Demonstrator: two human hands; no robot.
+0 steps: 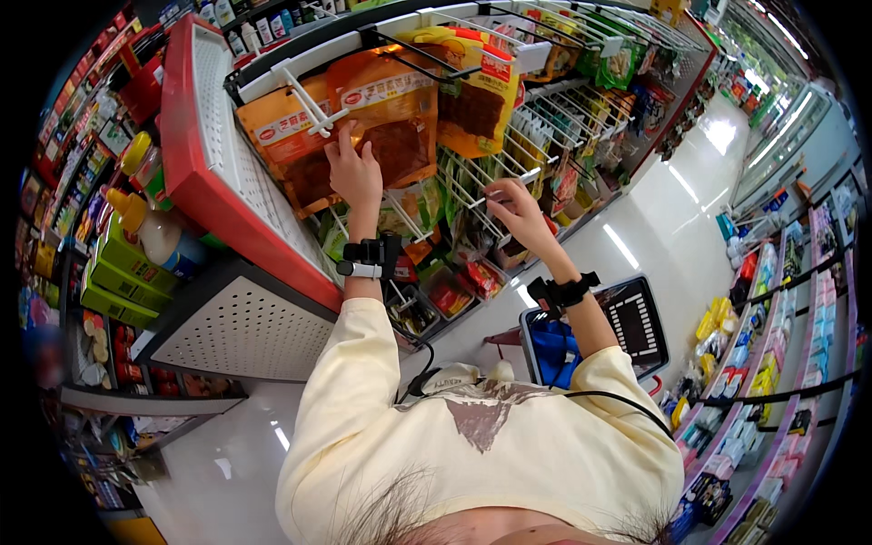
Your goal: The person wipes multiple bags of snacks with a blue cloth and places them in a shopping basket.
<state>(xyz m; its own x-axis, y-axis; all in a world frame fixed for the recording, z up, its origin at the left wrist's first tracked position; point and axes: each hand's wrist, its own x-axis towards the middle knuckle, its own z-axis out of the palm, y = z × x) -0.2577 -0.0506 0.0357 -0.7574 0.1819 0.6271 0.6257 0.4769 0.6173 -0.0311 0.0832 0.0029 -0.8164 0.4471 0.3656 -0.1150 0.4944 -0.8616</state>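
My left hand (355, 170) is raised at a hanging display rack, its index finger and thumb spread against an orange snack packet (402, 146). Its index fingertip lies close to the end of a white hook (320, 121). A second orange packet (283, 146) hangs to the left, partly behind the first and my hand. To the right is a yellow snack packet (477, 102). Lower down, my right hand (521, 211) hovers by the tips of white wire hooks (494, 163), fingers loosely bent and apart. No item shows in it. Contact between its fingertips and a hook is unclear.
A red-edged perforated end panel (255, 191) borders the rack on the left. Sauce bottles (153, 228) and green boxes (126, 286) stand beyond it. A shopping basket (633, 327) with a blue item (555, 351) is beside my right forearm. Stocked shelves (770, 354) line the right.
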